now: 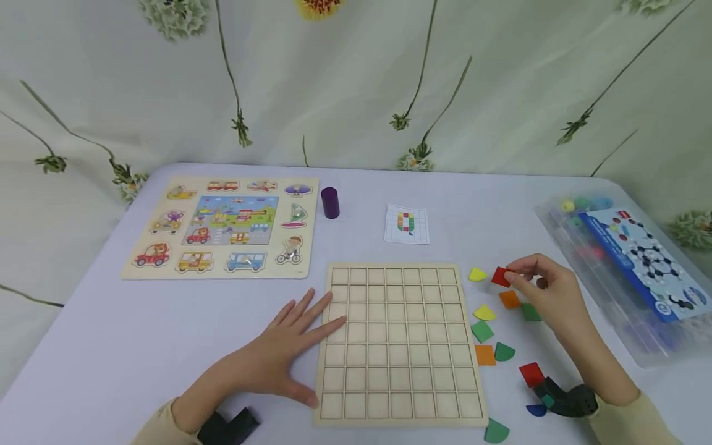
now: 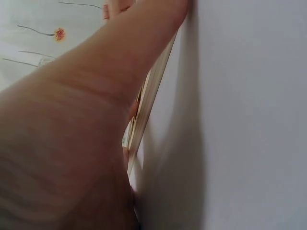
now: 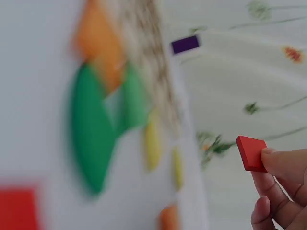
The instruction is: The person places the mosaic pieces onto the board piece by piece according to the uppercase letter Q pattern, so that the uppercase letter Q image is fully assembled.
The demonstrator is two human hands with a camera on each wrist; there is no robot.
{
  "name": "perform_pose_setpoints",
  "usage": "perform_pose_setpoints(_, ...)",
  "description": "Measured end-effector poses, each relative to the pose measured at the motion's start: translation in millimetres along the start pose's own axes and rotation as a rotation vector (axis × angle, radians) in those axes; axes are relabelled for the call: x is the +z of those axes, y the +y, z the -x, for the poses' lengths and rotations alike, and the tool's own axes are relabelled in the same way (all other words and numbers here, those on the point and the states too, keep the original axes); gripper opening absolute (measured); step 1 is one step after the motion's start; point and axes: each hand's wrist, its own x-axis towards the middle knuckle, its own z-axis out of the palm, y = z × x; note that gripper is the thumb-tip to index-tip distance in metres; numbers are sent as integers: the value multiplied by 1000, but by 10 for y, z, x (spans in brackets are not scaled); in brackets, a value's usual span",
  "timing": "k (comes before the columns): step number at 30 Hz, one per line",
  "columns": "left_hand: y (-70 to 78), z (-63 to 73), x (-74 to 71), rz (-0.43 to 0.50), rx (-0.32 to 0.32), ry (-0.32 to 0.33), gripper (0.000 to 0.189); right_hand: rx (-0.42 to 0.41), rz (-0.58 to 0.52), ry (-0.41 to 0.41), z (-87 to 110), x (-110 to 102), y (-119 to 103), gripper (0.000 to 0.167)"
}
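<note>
A wooden grid board (image 1: 400,345) with square cells lies at the middle of the table. My left hand (image 1: 280,349) rests at its left edge, fingers spread, with fingertips over the rim and the thumb by the lower left corner. Between thumb and fingers, my right hand (image 1: 547,293) pinches a red square tile (image 3: 250,152), raised over loose pieces right of the board. Below it are an orange square (image 1: 508,300), a green piece (image 1: 531,312) and yellow pieces (image 1: 484,313). Nearer me lies another red square (image 1: 531,374).
A pattern card (image 1: 406,224) lies behind the board, and a purple cylinder (image 1: 330,203) stands left of it. At the back left is a vehicle picture puzzle (image 1: 222,272). A clear plastic case (image 1: 589,278) with a blue label occupies the right side.
</note>
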Motion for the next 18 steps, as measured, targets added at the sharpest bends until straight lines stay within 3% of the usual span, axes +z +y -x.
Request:
perform_pose_setpoints(2,20,5,8,-7,-8,5,112,-18,-88,-12,-50,45,-58,20)
perform_pose_setpoints(4,36,7,16,-19,-15,9,112,-1,-209,-64,-88,102,-295,21)
perform_pose_setpoints(9,51,-1,24,-32,-12,22,112,84,-424,-276,-129,353,-893,20)
perform_pose_setpoints(13,48,-1,29,-29,-20,19,112,135,-460,-420,-135,651,-984,17)
perform_pose_setpoints(18,39,0,33,-37,-22,11,113,184,-403,-455,-98,870,-944,13)
